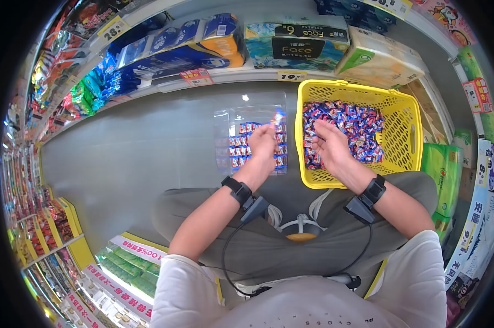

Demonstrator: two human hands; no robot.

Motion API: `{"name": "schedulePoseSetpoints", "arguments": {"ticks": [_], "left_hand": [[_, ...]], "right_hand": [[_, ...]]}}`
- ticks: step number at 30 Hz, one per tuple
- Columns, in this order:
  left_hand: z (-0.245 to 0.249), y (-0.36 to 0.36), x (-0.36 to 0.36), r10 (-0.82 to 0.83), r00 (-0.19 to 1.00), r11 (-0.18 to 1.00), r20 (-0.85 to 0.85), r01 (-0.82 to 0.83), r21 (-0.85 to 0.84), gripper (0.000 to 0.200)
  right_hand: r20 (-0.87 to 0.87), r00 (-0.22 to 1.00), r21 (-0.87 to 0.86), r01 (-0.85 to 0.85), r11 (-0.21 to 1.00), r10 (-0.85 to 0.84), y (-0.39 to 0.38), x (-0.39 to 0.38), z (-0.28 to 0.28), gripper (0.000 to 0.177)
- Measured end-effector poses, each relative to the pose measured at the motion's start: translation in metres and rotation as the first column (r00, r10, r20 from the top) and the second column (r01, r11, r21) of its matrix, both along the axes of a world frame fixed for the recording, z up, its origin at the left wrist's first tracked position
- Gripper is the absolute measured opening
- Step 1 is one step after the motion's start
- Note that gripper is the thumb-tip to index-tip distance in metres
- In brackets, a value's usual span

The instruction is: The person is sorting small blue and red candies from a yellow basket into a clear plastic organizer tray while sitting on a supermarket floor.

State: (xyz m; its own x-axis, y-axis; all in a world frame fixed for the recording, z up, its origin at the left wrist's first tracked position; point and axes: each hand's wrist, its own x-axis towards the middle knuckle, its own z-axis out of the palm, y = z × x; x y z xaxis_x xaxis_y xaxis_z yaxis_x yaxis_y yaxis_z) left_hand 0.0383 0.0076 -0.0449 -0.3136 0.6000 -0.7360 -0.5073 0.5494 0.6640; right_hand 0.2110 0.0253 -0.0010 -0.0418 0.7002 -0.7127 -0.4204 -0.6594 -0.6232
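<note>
My left hand (262,143) is over a clear plastic box (220,117), its fingers pinched on a small blue-and-white wrapped candy (278,117). Inside that box, rows of wrapped candies (238,151) lie side by side, partly hidden by the hand. To the right, a yellow basket (306,180) holds a loose heap of similar red-and-blue candies (361,126). My right hand (332,143) hovers over the left part of the heap, fingers curved and apart, with nothing visible in it.
Shelves with tissue packs (296,46) run behind the box and basket. Green packs (441,177) stand right of the basket. Snack racks (55,224) line the left side. My crossed legs (290,262) are close in front, on the grey floor (121,142).
</note>
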Motion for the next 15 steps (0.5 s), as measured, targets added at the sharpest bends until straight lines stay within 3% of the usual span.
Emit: {"name": "schedulePoseSetpoints", "arguments": {"ticks": [2, 6, 8, 11, 15], "left_hand": [[-0.024, 0.004, -0.017, 0.196, 0.978, 0.977, -0.066, -0.201, -0.069, 0.017], [-0.095, 0.010, -0.062, 0.354, 0.931, 0.914, -0.085, -0.364, -0.180, 0.016], [-0.138, 0.011, -0.079, 0.442, 0.867, 0.839, -0.229, -0.490, -0.238, 0.016], [-0.129, 0.006, -0.077, 0.473, 0.857, 0.816, -0.207, -0.514, -0.265, 0.017], [-0.177, 0.004, -0.090, 0.485, 0.848, 0.798, -0.214, -0.530, -0.287, 0.015]], "right_hand": [[0.017, 1.000, -0.104, 0.020, 0.994, -0.019, -0.001, -0.002, 0.001, 0.029], [0.000, 1.000, -0.106, -0.013, 0.994, 0.013, -0.004, -0.002, 0.002, 0.021], [-0.022, 1.000, -0.110, -0.023, 0.994, 0.021, -0.004, 0.000, 0.001, 0.020], [-0.041, 0.999, -0.126, -0.029, 0.992, 0.024, -0.005, 0.001, -0.001, 0.019], [-0.043, 0.998, -0.167, -0.055, 0.984, 0.048, -0.006, 0.005, -0.002, 0.019]]}}
